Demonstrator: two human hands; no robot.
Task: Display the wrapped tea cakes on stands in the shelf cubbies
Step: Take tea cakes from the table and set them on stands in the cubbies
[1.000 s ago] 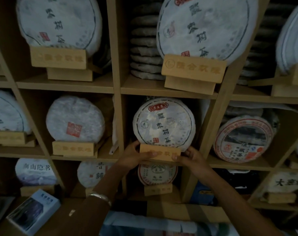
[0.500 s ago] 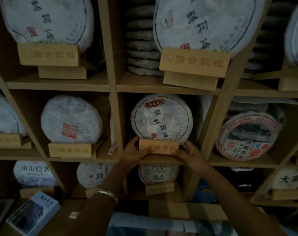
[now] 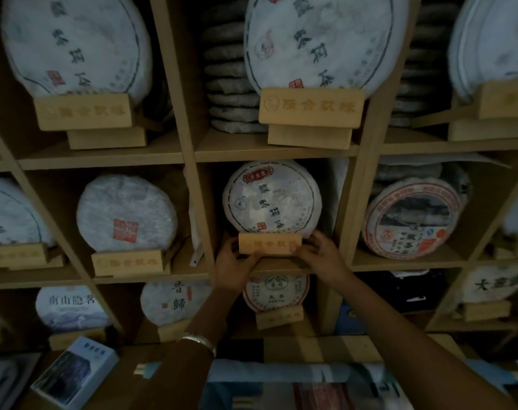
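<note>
- The shelf is a grid of pale wooden cubbies, most already holding a cake propped on a stand.
- The wrapped tea cake stands upright in the middle cubby: a white paper-wrapped disc with a ring border, dark characters and red seals. It probably handles as stiff and fairly heavy, with thin wrapping that tears; best moved by its stand.
- The wooden stand carries it, sitting at the cubby's front edge.
- The left hand grips the stand's left end; the right hand grips its right end.
</note>
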